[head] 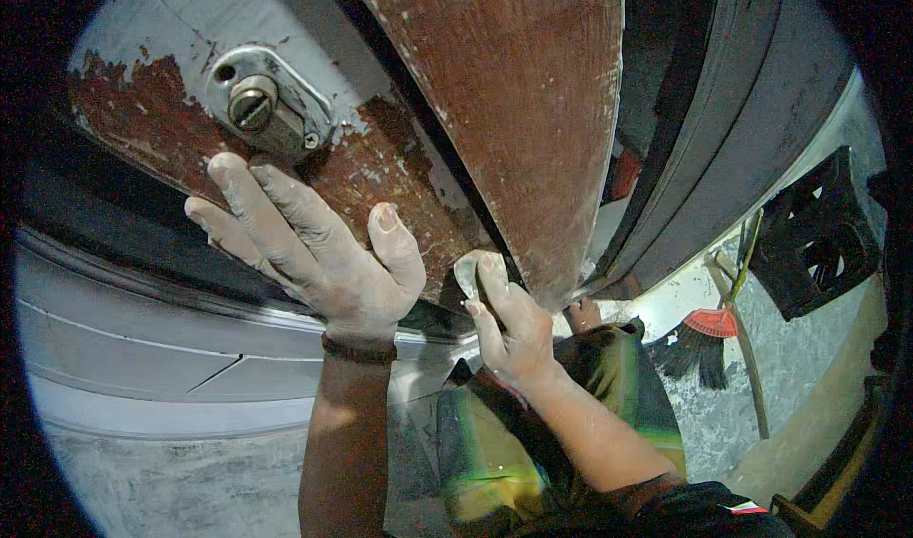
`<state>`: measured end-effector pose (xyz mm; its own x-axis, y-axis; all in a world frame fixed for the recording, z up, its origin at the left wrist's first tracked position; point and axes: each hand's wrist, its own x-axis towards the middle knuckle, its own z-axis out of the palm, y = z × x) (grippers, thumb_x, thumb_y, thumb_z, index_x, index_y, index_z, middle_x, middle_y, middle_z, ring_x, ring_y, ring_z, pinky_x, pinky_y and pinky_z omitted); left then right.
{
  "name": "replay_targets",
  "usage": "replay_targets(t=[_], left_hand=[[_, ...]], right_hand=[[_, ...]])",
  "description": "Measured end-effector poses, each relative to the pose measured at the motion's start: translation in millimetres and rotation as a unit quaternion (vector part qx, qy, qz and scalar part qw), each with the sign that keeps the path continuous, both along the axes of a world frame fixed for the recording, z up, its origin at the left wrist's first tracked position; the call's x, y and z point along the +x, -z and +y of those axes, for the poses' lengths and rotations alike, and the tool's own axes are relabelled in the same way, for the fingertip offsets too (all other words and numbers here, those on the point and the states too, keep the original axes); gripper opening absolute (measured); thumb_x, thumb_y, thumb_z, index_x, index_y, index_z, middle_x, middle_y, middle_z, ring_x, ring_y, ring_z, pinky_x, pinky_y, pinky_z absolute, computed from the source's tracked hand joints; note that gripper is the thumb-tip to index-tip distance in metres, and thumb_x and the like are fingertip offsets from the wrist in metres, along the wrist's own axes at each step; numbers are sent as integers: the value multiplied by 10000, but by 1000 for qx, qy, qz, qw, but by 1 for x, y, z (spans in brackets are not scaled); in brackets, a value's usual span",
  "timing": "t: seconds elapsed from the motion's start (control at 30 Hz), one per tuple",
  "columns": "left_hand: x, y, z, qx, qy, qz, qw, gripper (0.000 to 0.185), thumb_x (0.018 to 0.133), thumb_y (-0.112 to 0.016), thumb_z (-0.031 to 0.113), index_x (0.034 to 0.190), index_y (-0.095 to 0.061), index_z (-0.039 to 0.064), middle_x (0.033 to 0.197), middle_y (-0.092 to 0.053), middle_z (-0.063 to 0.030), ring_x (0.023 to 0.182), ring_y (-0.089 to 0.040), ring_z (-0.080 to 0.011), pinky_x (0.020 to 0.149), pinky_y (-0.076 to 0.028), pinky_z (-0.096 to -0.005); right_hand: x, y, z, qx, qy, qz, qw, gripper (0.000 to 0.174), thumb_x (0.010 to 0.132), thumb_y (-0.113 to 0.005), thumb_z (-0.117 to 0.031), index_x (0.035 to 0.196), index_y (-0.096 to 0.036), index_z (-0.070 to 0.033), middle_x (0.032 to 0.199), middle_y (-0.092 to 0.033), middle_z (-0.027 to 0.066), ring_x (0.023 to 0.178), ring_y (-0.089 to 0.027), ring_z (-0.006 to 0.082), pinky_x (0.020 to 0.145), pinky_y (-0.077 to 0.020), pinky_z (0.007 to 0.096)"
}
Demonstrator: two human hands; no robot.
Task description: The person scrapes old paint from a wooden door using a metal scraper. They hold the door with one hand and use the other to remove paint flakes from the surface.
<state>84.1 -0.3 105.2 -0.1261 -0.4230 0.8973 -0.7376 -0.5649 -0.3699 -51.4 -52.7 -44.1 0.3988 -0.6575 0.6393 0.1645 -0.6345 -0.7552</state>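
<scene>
Before me is a wooden door with a brown, worn surface and pale specks along its edges. To its left, a second brown wooden surface with peeling grey paint carries a metal lock. My left hand, dusted white, lies just below the lock with its fingers spread; nothing is seen in it. Low between the two wooden surfaces, my right hand pinches a small pale piece, perhaps folded sandpaper, between thumb and fingers. Its far side and what it touches are partly hidden.
A black plastic crate stands at the right. Near it are a broom with a red head and black bristles, and a wooden stick. Grey wall trim runs along the left. A bare foot shows below the door.
</scene>
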Motion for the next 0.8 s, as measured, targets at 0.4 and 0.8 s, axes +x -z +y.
replay_targets(t=[0.4,0.8], left_hand=[[-5,-2,-1,7,-9,-3,1000,761,1004,-422,392,1549,-243,-108,1604,-229,-325,1475,-133,-593,1180,-194,-670],[-6,-1,-6,3,7,-3,1000,758,1022,-403,402,1564,-215,-93,1609,-219,-325,1475,-115,-596,1176,-168,-682]], right_hand=[[-9,-5,-12,-17,-7,28,999,500,898,-722,-201,1385,-624,-146,731,-577,128,592,-595,319,534,-493,420],[-7,-4,-15,-28,-11,58,998,491,896,-720,-199,1377,-633,-166,729,-564,112,579,-578,305,528,-493,413]])
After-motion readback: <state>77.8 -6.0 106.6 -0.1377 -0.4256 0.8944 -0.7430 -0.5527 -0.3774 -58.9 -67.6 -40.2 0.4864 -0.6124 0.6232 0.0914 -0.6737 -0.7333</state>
